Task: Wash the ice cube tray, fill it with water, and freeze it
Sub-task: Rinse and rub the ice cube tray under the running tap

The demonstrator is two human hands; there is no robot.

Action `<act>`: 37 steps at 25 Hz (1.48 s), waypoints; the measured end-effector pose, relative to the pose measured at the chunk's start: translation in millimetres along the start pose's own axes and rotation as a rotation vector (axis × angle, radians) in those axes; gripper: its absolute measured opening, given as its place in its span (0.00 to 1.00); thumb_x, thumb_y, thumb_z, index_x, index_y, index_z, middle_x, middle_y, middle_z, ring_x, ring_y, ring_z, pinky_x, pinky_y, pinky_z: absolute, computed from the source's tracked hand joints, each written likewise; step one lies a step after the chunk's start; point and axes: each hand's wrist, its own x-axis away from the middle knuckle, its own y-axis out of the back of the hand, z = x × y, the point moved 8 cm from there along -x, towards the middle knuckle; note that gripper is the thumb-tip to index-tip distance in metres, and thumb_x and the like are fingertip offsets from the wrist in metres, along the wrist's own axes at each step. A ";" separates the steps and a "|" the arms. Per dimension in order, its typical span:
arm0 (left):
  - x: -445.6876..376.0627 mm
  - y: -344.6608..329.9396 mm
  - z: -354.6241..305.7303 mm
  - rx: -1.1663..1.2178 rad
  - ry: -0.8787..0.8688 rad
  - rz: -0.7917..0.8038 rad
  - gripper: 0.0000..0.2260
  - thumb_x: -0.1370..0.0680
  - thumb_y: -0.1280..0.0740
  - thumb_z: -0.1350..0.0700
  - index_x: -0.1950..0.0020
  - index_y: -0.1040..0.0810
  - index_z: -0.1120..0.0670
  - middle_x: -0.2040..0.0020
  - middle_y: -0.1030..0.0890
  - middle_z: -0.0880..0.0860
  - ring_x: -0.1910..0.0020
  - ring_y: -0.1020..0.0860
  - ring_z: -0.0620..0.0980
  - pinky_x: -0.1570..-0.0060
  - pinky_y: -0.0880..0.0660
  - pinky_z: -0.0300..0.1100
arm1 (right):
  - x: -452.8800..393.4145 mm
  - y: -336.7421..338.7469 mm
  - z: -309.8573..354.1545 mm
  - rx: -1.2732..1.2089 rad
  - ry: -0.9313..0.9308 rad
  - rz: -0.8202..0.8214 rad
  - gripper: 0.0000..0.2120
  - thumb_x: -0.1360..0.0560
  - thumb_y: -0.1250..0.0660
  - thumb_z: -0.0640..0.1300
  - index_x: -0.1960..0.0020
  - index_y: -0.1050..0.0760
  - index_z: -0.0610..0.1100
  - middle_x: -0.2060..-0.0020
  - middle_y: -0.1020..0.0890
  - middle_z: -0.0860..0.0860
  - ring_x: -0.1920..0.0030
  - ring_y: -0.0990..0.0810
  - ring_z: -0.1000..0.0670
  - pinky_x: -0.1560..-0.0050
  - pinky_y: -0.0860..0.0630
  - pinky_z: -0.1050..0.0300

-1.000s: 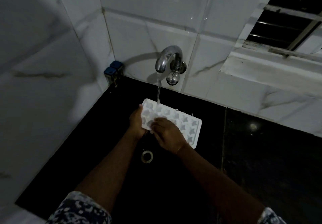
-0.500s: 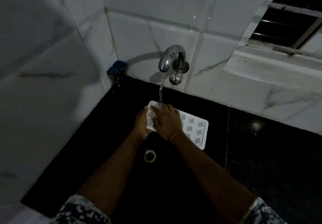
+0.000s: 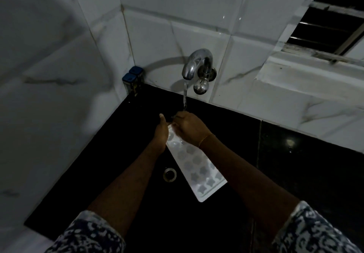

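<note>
A white ice cube tray [image 3: 199, 171] with star-shaped cells hangs over the black sink [image 3: 122, 154], its long side running from under the tap toward me and to the right. My left hand [image 3: 162, 134] grips the tray's far end from the left. My right hand [image 3: 190, 128] lies on top of the same end, fingers over the cells. Water runs from the chrome tap [image 3: 194, 63] onto my right hand's fingers. The far end of the tray is hidden under both hands.
The round drain [image 3: 169, 174] sits in the sink floor just left of the tray. A small blue-lidded container [image 3: 132, 79] stands in the back left corner. White marble tiles wall the left and back. A louvred window [image 3: 332, 20] is at the upper right.
The tray has turned from lying across the sink to pointing toward me. Both hands have stayed at its far end under the running water.
</note>
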 end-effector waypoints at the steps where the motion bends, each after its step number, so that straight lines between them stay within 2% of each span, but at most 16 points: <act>1: 0.4 -2.7 -0.9 -0.013 0.004 0.004 0.31 0.20 0.53 0.37 0.54 0.20 0.59 0.51 0.19 0.63 0.53 0.20 0.59 0.49 0.24 0.48 | -1.0 -0.6 4.3 0.004 0.022 0.035 0.13 0.27 0.42 0.43 0.56 0.20 0.39 0.58 0.20 0.44 0.58 0.21 0.44 0.59 0.23 0.49; 4: 3.3 -7.1 -7.7 -0.029 0.015 -0.021 0.34 0.21 0.53 0.35 0.51 0.20 0.61 0.53 0.18 0.63 0.54 0.20 0.60 0.49 0.23 0.51 | 2.0 7.2 -12.5 0.002 -0.032 0.052 0.05 0.32 0.33 0.40 0.59 0.21 0.38 0.61 0.20 0.42 0.60 0.22 0.42 0.61 0.22 0.51; 8: 4.0 -15.9 -18.8 -0.049 0.012 -0.001 0.36 0.21 0.53 0.36 0.40 0.24 0.65 0.49 0.20 0.63 0.46 0.22 0.61 0.46 0.24 0.50 | 13.2 15.8 -52.8 -0.032 -0.307 0.097 0.10 0.30 0.34 0.43 0.54 0.23 0.36 0.53 0.22 0.40 0.50 0.24 0.41 0.51 0.25 0.50; 10: 8.0 -26.0 -24.9 -0.069 -0.026 0.029 0.33 0.19 0.53 0.38 0.36 0.26 0.65 0.44 0.21 0.62 0.41 0.23 0.60 0.43 0.25 0.49 | 6.4 18.1 -30.4 -0.036 -0.249 0.083 0.10 0.29 0.34 0.43 0.53 0.22 0.36 0.54 0.21 0.40 0.51 0.23 0.40 0.53 0.26 0.51; 13: 10.6 -30.1 -25.5 -0.071 -0.012 0.038 0.31 0.18 0.54 0.41 0.36 0.27 0.65 0.46 0.21 0.62 0.39 0.24 0.60 0.47 0.26 0.48 | 1.5 19.8 -7.9 -0.105 -0.159 0.037 0.09 0.30 0.32 0.39 0.54 0.21 0.34 0.57 0.20 0.38 0.55 0.22 0.40 0.54 0.23 0.51; 15: 5.9 -21.6 -26.0 -0.061 -0.018 0.018 0.33 0.19 0.54 0.40 0.38 0.26 0.65 0.43 0.21 0.62 0.41 0.23 0.60 0.45 0.26 0.48 | 8.7 21.3 -35.0 -0.138 -0.280 0.022 0.08 0.29 0.33 0.39 0.55 0.22 0.34 0.56 0.21 0.37 0.53 0.22 0.39 0.53 0.26 0.51; 17: 3.9 -14.6 -26.4 -0.104 -0.050 0.026 0.32 0.19 0.54 0.39 0.49 0.21 0.63 0.58 0.16 0.59 0.50 0.20 0.62 0.51 0.24 0.47 | 20.9 18.0 -57.6 -0.128 -0.403 0.035 0.09 0.29 0.33 0.40 0.55 0.22 0.34 0.55 0.22 0.38 0.51 0.24 0.39 0.51 0.27 0.52; 19: 5.5 -15.7 -26.9 -0.116 -0.070 0.021 0.29 0.18 0.54 0.41 0.59 0.22 0.58 0.70 0.18 0.53 0.60 0.22 0.55 0.62 0.24 0.40 | 19.4 16.9 -42.8 -0.110 -0.369 0.025 0.08 0.29 0.34 0.40 0.55 0.22 0.35 0.55 0.22 0.39 0.51 0.24 0.39 0.52 0.26 0.50; 22: 3.9 -25.3 -26.9 -0.107 -0.089 0.055 0.30 0.18 0.54 0.41 0.48 0.21 0.62 0.59 0.21 0.57 0.53 0.22 0.56 0.56 0.23 0.42 | 5.4 15.2 -5.0 -0.163 -0.233 0.017 0.07 0.31 0.33 0.39 0.56 0.21 0.36 0.59 0.20 0.39 0.55 0.22 0.40 0.54 0.24 0.50; 23: 1.3 -23.8 -24.4 -0.108 -0.079 0.056 0.30 0.18 0.53 0.40 0.51 0.21 0.61 0.59 0.21 0.58 0.54 0.21 0.56 0.56 0.23 0.43 | 5.5 16.2 -5.9 -0.171 -0.233 0.008 0.06 0.32 0.32 0.39 0.58 0.21 0.36 0.61 0.20 0.39 0.57 0.22 0.40 0.55 0.23 0.50; 26: 3.0 -9.6 -26.5 -0.115 -0.093 0.003 0.26 0.18 0.51 0.42 0.59 0.23 0.57 0.63 0.22 0.55 0.65 0.21 0.51 0.71 0.24 0.34 | 20.2 19.8 -45.1 -0.185 -0.367 -0.128 0.05 0.35 0.31 0.37 0.62 0.22 0.35 0.63 0.21 0.39 0.61 0.22 0.39 0.57 0.22 0.52; 29: 1.8 1.1 -26.5 -0.160 -0.119 -0.037 0.21 0.18 0.46 0.45 0.44 0.24 0.61 0.53 0.23 0.56 0.52 0.22 0.55 0.61 0.26 0.41 | 46.8 6.7 -74.3 -0.455 -0.718 -0.152 0.08 0.30 0.29 0.40 0.55 0.23 0.36 0.57 0.19 0.40 0.56 0.22 0.45 0.56 0.30 0.60; 30: 1.4 1.2 -21.5 -0.153 -0.116 -0.010 0.20 0.19 0.44 0.44 0.43 0.25 0.59 0.51 0.23 0.56 0.51 0.23 0.54 0.60 0.26 0.43 | 48.9 1.9 -74.7 -0.524 -0.777 -0.165 0.08 0.29 0.30 0.40 0.53 0.23 0.37 0.57 0.18 0.42 0.57 0.22 0.48 0.57 0.31 0.62; 32: -4.5 -1.9 -1.8 -0.129 -0.056 0.116 0.22 0.21 0.40 0.42 0.43 0.23 0.61 0.48 0.20 0.58 0.51 0.21 0.52 0.53 0.23 0.45 | 43.1 1.3 -69.9 -0.535 -0.764 -0.177 0.07 0.29 0.31 0.41 0.53 0.23 0.39 0.58 0.18 0.42 0.58 0.21 0.48 0.57 0.29 0.60; 35: -1.3 -6.2 3.0 -0.228 -0.020 0.260 0.10 0.20 0.40 0.49 0.52 0.22 0.53 0.54 0.21 0.53 0.56 0.22 0.49 0.52 0.23 0.44 | 31.0 0.1 -59.2 -0.493 -0.657 -0.094 0.05 0.29 0.32 0.40 0.56 0.23 0.38 0.61 0.18 0.41 0.60 0.20 0.44 0.57 0.26 0.56; 37: 0.7 -12.2 -4.6 -0.297 -0.013 0.306 0.08 0.20 0.38 0.48 0.52 0.23 0.49 0.55 0.21 0.48 0.53 0.22 0.48 0.49 0.24 0.42 | 27.6 1.0 -54.9 -0.479 -0.616 -0.085 0.06 0.29 0.31 0.41 0.58 0.23 0.38 0.63 0.19 0.42 0.64 0.23 0.47 0.60 0.28 0.59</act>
